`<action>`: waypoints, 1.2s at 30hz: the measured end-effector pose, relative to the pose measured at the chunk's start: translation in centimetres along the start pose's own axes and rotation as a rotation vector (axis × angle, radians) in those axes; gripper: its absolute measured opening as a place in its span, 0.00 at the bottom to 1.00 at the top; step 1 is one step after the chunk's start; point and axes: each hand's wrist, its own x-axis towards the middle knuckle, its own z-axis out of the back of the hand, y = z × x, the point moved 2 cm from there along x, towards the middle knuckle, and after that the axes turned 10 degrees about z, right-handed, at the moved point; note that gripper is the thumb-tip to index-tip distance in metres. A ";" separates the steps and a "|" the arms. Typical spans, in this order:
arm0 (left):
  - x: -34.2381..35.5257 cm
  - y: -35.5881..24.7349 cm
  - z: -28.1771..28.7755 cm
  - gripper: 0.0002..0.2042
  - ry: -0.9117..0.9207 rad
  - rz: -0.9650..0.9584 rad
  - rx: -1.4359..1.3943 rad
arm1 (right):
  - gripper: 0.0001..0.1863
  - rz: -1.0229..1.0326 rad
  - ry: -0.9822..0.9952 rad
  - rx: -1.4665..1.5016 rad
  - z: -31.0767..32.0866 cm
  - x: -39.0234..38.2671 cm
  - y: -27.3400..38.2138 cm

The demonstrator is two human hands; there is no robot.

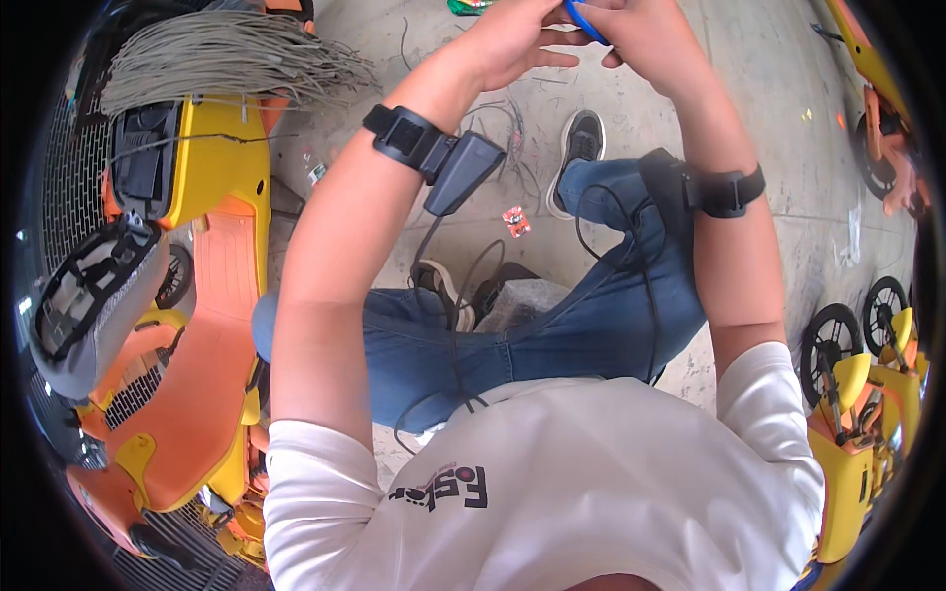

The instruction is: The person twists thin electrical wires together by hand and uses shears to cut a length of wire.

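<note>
At the upper edge, my right hand [645,39] is closed around a tool with a curved blue handle [587,22]; the rest of the tool is hidden or cut off by the frame. My left hand [507,44] is close beside it, its lower fingers stretched out and apart toward the blue handle. The thumb side of the left hand runs out of view at the top, and nothing shows in its visible fingers. Each forearm wears a black strap; a black box [468,172] with a cable hangs from the left one.
A bundle of grey cables [217,59] lies on a yellow and orange scooter-like vehicle [222,246] at left, beside a grey seat [103,305]. More yellow vehicles with black wheels [831,355] stand at right. A red wrapper [515,222] and wire scraps litter the concrete floor [798,177].
</note>
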 end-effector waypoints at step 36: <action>-5.2 5.4 9.0 0.13 -0.299 0.368 0.214 | 0.21 -1.341 0.177 -0.025 15.0 -5.0 -14.5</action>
